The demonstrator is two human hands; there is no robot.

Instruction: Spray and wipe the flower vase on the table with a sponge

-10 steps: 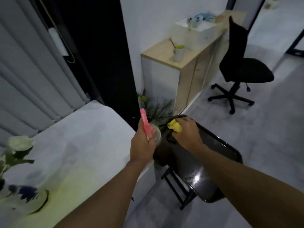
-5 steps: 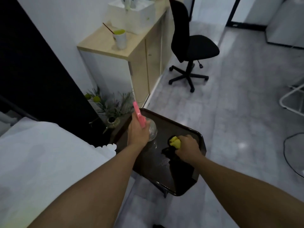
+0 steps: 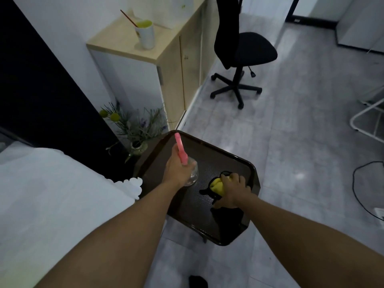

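My left hand grips a clear spray bottle with a pink trigger head, held over the left part of a dark brown tray. On the tray's right side my right hand is closed over a yellow sponge, pressing it down against the tray's surface. The white-covered table lies at the lower left. The flower vase from the task is out of view.
A small green vase with grasses stands on the floor beyond the tray. A wooden cabinet carries a white cup. A black office chair stands on the grey floor. A white rack and a black cable are at the right.
My view has swung right, away from the table and its white-and-blue vase, toward the tray. Both hands have lowered to the tray, the right one bringing the sponge down onto it.
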